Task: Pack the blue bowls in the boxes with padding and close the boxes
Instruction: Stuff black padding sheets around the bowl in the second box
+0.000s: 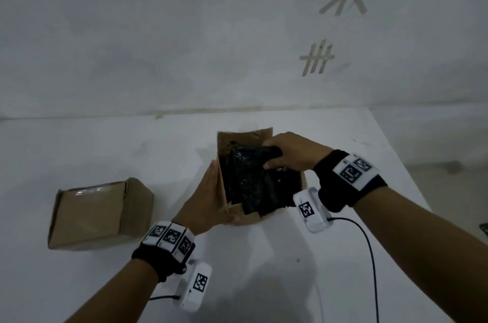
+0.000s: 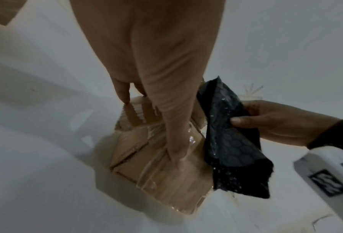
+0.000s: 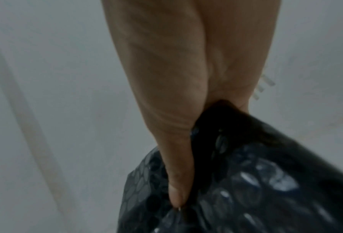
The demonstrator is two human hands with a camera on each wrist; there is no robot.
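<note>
An open cardboard box (image 1: 244, 138) stands mid-table. Black bubble wrap (image 1: 250, 182) fills its opening and hangs over the near edge. My right hand (image 1: 290, 154) grips the wrap's far end above the box, thumb on the near side. In the right wrist view, my right hand (image 3: 176, 134) has the bubble wrap (image 3: 256, 181) bunched in its grip. My left hand (image 1: 208, 192) lies flat against the box's left wall with fingers straight. In the left wrist view, my left hand (image 2: 156, 63) presses the taped box (image 2: 166, 181), the bubble wrap (image 2: 232, 141) beside it. No blue bowl shows.
A second cardboard box (image 1: 89, 217) with clear tape on top sits at the left of the white table (image 1: 264, 283). A grey wall with tape marks (image 1: 317, 57) rises behind. The table's right edge runs close to my right forearm. Wrist-camera cables trail near the front.
</note>
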